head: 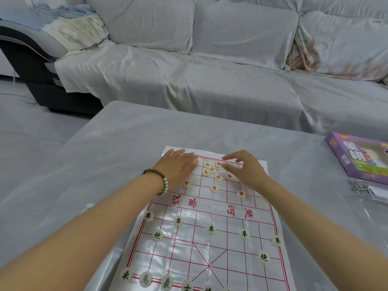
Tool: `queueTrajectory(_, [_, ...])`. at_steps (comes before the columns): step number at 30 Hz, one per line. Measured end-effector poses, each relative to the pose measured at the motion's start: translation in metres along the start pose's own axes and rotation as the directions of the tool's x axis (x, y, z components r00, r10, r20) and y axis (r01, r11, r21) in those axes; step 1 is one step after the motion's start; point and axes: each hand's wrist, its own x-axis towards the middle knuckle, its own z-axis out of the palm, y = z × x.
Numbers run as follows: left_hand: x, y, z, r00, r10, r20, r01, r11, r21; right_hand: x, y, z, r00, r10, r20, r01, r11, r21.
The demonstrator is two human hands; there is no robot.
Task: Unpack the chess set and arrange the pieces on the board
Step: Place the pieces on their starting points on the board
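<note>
Round cream discs [145, 279] sit on glossy plastic board [189, 259] (creased, red-lined).

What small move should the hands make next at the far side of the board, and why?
Probably the right hand should pinch one of the bunched red pieces and set it on a far-row point: they lie crowded together, while the black pieces stand spread in rows.

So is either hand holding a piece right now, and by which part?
Nothing is held. The left hand lies flat on the board; the right hand hovers open over the red pieces.
</note>
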Motion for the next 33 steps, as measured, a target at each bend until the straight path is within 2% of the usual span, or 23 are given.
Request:
queueTrajectory(4, [0.020,0.000,-0.002,0.982,-0.137,-0.130,0.114,0.979,-0.167,0.009,-0.011,0.009,0.998,-0.032,0.049,0.032,0.999,0.009])
queueTrajectory(6, [0.028,-0.003,-0.004,0.969,-0.180,-0.171,0.143,0.967,-0.210,0.012,-0.017,0.013,0.990,-0.076,0.117,0.077,0.997,-0.006])
queueTrajectory(9, [0.035,-0.008,-0.007,0.969,-0.212,-0.127,0.174,0.951,-0.254,0.010,-0.019,0.022,0.964,-0.122,0.236,0.137,0.989,-0.051])
queueTrajectory(11, [0.038,-0.010,-0.007,0.976,-0.198,-0.086,0.171,0.952,-0.253,0.007,-0.017,0.024,0.958,-0.140,0.252,0.164,0.983,-0.078])
queueTrajectory(18, [0.032,-0.027,-0.003,0.965,-0.243,-0.104,0.198,0.925,-0.324,0.014,-0.025,0.028,0.985,-0.136,0.110,0.135,0.991,0.016])
queueTrajectory(22, [0.028,-0.030,0.001,0.961,-0.251,-0.113,0.196,0.913,-0.359,0.034,-0.037,0.042,0.996,-0.049,0.079,0.049,0.999,0.002])
queueTrajectory(27, [0.025,-0.028,0.004,0.955,-0.251,-0.156,0.169,0.898,-0.406,0.041,-0.040,0.055,0.999,-0.038,0.037,0.039,0.998,-0.043])
queueTrajectory(31, [0.023,-0.026,0.006,0.947,-0.232,-0.221,0.131,0.909,-0.395,0.040,-0.038,0.056,0.998,-0.059,0.000,0.059,0.998,0.033])
queueTrajectory(33, [0.022,-0.023,0.005,0.943,-0.222,-0.247,0.120,0.920,-0.373,0.040,-0.035,0.052,0.999,-0.038,-0.023,0.041,0.988,0.147])
